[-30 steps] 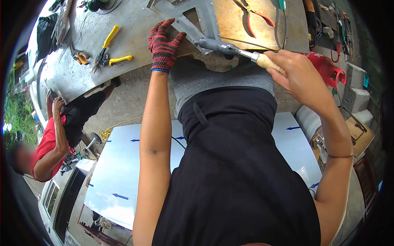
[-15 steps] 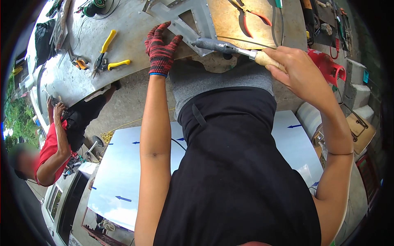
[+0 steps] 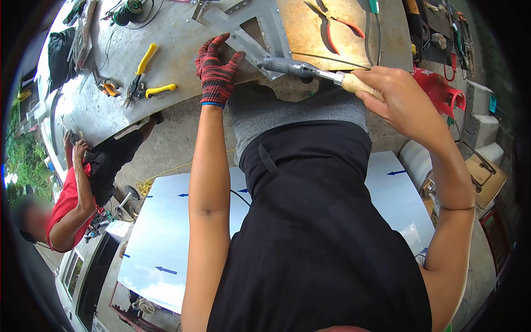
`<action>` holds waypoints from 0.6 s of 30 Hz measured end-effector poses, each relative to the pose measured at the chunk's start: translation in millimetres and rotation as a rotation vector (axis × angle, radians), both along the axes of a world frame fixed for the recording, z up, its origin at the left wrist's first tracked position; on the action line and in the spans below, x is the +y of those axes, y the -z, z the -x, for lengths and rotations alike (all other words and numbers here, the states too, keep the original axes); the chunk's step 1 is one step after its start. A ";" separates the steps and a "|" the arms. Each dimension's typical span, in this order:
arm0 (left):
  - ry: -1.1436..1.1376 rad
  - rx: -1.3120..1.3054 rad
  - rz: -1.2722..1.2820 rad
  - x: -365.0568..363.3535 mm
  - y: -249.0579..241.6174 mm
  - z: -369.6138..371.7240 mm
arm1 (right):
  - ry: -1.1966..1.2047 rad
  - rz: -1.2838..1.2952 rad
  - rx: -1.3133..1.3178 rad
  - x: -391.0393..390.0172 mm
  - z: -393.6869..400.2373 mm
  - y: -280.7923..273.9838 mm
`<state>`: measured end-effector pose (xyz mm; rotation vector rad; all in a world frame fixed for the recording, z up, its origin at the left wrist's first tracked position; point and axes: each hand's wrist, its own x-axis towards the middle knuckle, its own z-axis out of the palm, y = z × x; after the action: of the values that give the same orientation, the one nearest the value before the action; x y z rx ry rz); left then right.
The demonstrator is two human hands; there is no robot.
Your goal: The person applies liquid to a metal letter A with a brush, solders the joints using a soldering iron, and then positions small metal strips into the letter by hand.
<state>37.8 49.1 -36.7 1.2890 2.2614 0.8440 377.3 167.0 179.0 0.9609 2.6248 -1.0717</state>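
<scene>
My left hand (image 3: pixel 215 72), in a red and black striped glove, lies with its fingers spread at the table's edge, by the corner of a grey metal frame (image 3: pixel 260 41) with a triangular opening. My bare right hand (image 3: pixel 395 97) is wrapped round the pale wooden handle of a tool (image 3: pixel 354 84). The tool's dark, thick head points left and reaches over the frame's near corner. Whether the head touches the metal cannot be made out.
Yellow-handled snips (image 3: pixel 145 74) and orange-handled pliers (image 3: pixel 108 87) lie left on the metal table (image 3: pixel 177 61). Red-handled pliers (image 3: pixel 332 25) rest on a brown board (image 3: pixel 298 33). A red tool (image 3: pixel 440 91) is at right. A co-worker (image 3: pixel 77 193) stands at left.
The view has shifted slightly. The tool in my right hand and both hands hold nearly the same places.
</scene>
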 end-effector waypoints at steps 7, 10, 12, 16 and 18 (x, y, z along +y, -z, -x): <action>0.011 -0.019 -0.113 -4.0 0.7 -0.4 | 0.121 -0.030 0.083 25.7 -17.1 -22.2; -0.007 -0.018 -0.096 -2.0 -4.6 -4.7 | 0.540 -0.083 0.292 39.7 -30.4 -8.0; -0.026 0.017 -0.008 -1.8 -12.0 -6.3 | 0.661 -0.141 0.323 61.6 -34.4 8.6; -0.023 -0.008 -0.022 -1.5 -11.5 -6.5 | 0.914 -0.254 0.367 123.3 -49.8 64.1; -0.026 -0.006 -0.026 0.3 -12.3 -6.7 | 0.928 -0.291 0.381 153.3 -54.7 100.4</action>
<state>44.5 49.4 -24.4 1.2697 2.2736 0.8885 431.9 320.2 78.6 2.3943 2.6651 -1.0938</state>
